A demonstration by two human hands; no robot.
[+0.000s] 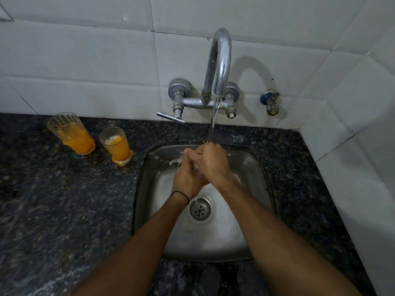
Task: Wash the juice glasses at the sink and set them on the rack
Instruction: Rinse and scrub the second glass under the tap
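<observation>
Juice glasses — two in view, both on the dark speckled worktop (pixel 64 199) left of the sink (pixel 263 167), neither touched by a hand. Far glass (pixel 71 134) stands nearer the wall, leaning in this wide view, orange juice in its lower part. Near glass (pixel 115 144) stands just beside it toward the sink, apart from it, with orange juice, pale froth on top and an orange smear around its base. Steel sink set into the worktop; round drain (pixel 200 209) visible between the forearms. Chrome gooseneck tap (pixel 220 60) on the white tiled wall (pixel 85 60) is running — stream of water (pixel 213 120) falls onto the hands. Left hand (pixel 188 178) and right hand (pixel 213 163) are pressed together over the basin, fingers curled and interlocked around each other; whether anything is held between them cannot be told. Water and blur around the fingers. Thin dark band (pixel 180 195) circles the left wrist. Lever handle (pixel 171 117) projects left below the tap body; small blue-capped valve (pixel 269 102) on the wall at right.
</observation>
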